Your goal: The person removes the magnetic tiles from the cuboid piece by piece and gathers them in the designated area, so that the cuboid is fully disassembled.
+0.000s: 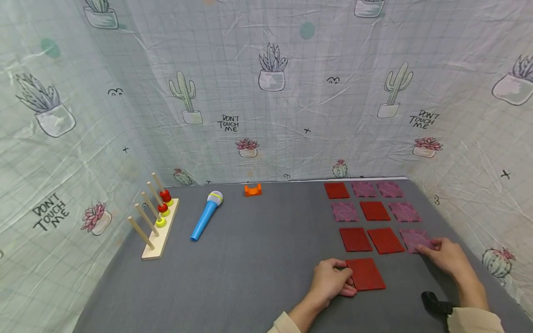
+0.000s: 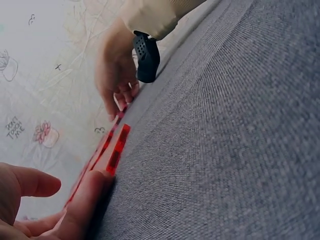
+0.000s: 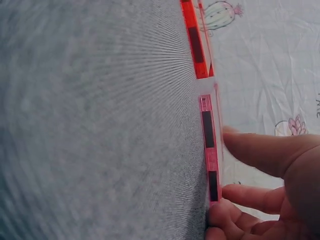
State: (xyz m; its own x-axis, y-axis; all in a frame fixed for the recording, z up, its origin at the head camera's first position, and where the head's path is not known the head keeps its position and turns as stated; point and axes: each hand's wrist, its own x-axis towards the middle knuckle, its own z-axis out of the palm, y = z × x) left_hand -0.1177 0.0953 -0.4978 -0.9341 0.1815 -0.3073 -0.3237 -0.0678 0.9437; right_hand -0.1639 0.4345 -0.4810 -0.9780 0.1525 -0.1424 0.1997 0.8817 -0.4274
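Observation:
My left hand (image 1: 331, 280) is at the left edge of a red square tile (image 1: 366, 274) lying on the table. In the left wrist view one finger (image 2: 90, 192) touches this tile's edge, while another digit is raised apart from it. On the right, my right hand (image 1: 449, 256) pinches the near right corner of a pink translucent tile (image 1: 415, 239). The right wrist view shows dark strips in that tile's edge, with the thumb and fingers against it. Directly left of the pink tile lies another red tile (image 1: 386, 240).
Further red and pink tiles, such as a pink one (image 1: 405, 212), lie in rows at the back right. A blue toy microphone (image 1: 204, 219), an orange bracket-shaped piece (image 1: 252, 190) and a wooden peg stand (image 1: 153, 250) with red and yellow beads are farther left. Printed cloth surrounds the table.

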